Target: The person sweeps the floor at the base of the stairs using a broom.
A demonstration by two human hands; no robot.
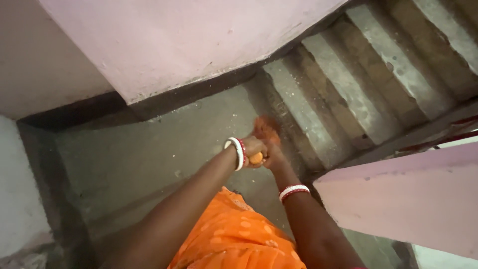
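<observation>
Overhead, a pink wall (189, 45) slopes above the grey concrete stairs (358, 94), which drop toward a landing (149, 159). At the foot of the stairs, the left hand (253, 148) and right hand (271, 155) meet, fingers clenched together around a small orange ball (256, 159), rounded and smooth, mostly hidden between the palms. Just above it, nearer the stairs, a blurred orange-red tuft (266, 128) shows. Should the clasp loosen, the ball would likely roll away across the landing, I judge.

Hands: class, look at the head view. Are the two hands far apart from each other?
No: the left hand and right hand meet around a small orange thing above the landing.
</observation>
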